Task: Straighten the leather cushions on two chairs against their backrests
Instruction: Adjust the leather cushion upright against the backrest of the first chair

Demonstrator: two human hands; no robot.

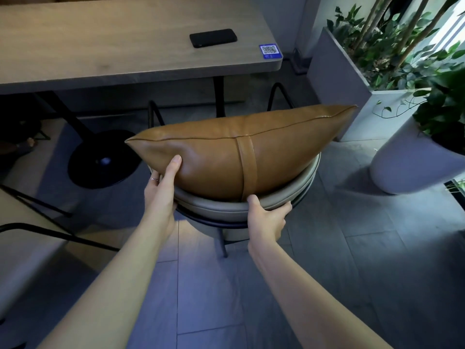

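A tan leather cushion [226, 149] with a vertical strap rests along the top of a chair's curved grey backrest [226, 210], its right end raised toward the planter. My left hand [162, 187] holds the cushion's lower left side, thumb pressed into the leather and fingers behind the backrest edge. My right hand [268, 217] grips the backrest rim just below the strap, thumb touching the cushion's bottom edge. The chair seat is hidden behind the cushion. Only part of a second chair [32, 230] shows at the left, with no cushion visible on it.
A wooden table [100, 51] stands beyond the chair, carrying a black phone [213, 38] and a blue QR sticker [269, 51]. Its black round base [103, 159] sits on the floor. A grey planter box [352, 91] and a white pot [407, 167] with plants stand at the right.
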